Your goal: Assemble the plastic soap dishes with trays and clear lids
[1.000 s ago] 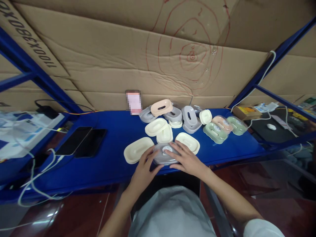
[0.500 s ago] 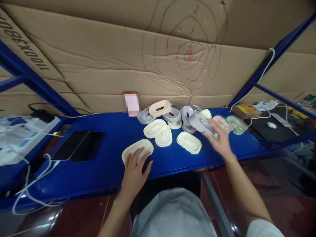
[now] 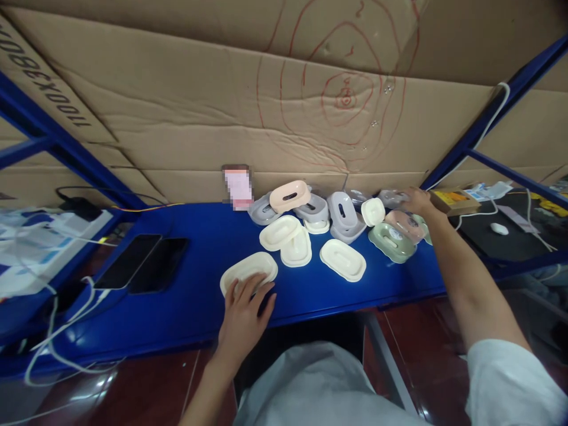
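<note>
My left hand [image 3: 245, 307] lies flat, fingers spread, on the near edge of a cream oval soap dish [image 3: 248, 270] on the blue shelf [image 3: 199, 284]. My right hand [image 3: 415, 200] reaches far to the back right and holds a grey oval soap dish [image 3: 390, 197] against the cardboard wall, behind the pink dish [image 3: 404, 224] and the green dish [image 3: 390, 241]. Several more cream, grey and peach dishes [image 3: 310, 231] lie in a loose heap between my hands.
Two dark phones [image 3: 142, 263] lie on the shelf at left, with white cables [image 3: 57, 319] and a power strip [image 3: 35, 236] beyond. A small card [image 3: 238, 186] leans on the cardboard back. A brown box [image 3: 455, 201] and a white mouse [image 3: 499, 228] sit at right.
My right hand carried the grey dish from the front middle to the back right corner. My left hand shifted onto the cream dish and stays there.
</note>
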### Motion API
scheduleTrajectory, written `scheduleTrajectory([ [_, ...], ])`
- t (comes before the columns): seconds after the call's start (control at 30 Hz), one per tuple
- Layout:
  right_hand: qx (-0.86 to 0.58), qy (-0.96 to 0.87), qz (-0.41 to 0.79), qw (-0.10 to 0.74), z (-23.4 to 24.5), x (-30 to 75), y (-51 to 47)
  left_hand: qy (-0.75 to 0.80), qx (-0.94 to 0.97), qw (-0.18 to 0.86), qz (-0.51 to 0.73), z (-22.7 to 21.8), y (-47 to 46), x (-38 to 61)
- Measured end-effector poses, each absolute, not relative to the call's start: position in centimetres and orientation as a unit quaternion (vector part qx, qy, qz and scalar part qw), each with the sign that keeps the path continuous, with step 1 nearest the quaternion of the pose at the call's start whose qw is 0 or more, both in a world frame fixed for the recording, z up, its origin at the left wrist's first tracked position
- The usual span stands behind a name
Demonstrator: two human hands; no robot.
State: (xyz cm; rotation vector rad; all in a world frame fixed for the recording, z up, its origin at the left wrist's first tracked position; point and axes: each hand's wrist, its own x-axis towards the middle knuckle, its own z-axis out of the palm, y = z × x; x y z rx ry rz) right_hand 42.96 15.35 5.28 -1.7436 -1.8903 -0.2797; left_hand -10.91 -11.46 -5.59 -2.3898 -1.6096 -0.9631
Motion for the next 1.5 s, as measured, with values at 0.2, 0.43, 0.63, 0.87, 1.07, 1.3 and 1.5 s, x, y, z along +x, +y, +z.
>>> scheduleTrajectory([
  [0.2, -0.638, -0.715, -0.08, 0.274, 5.3, 38.1, 10.1, -0.518, -0.792, 0.06, -0.319, -5.7, -11.5, -11.0],
  [0.43, -0.501, -0.832, -0.006, 0.238, -3.1, 24.8, -7.2, -0.449, -0.843, -0.004, -0.297, -5.0, -12.4, -10.8],
  [0.63, -0.488, -0.835, 0.035, 0.251, -4.2, 23.7, -10.1, -0.427, -0.855, -0.034, -0.292, -5.0, -12.9, -10.1],
  [0.87, -0.461, -0.846, 0.082, 0.256, -4.3, 23.5, -11.3, -0.541, -0.765, 0.067, -0.343, -5.6, -12.4, -11.4],
  [1.07, -0.437, -0.849, 0.081, 0.287, -2.7, 22.9, -7.8, -0.505, -0.792, 0.039, -0.341, -4.6, -12.4, -10.0],
  [1.3, -0.578, -0.767, -0.06, 0.271, -0.6, 22.7, 4.7, -0.376, -0.887, -0.04, -0.267, -3.6, -12.2, -5.5],
  [1.5, -0.547, -0.775, -0.058, 0.312, -0.5, 24.5, 0.4, -0.404, -0.845, -0.093, -0.338, -5.0, -12.6, -8.1],
])
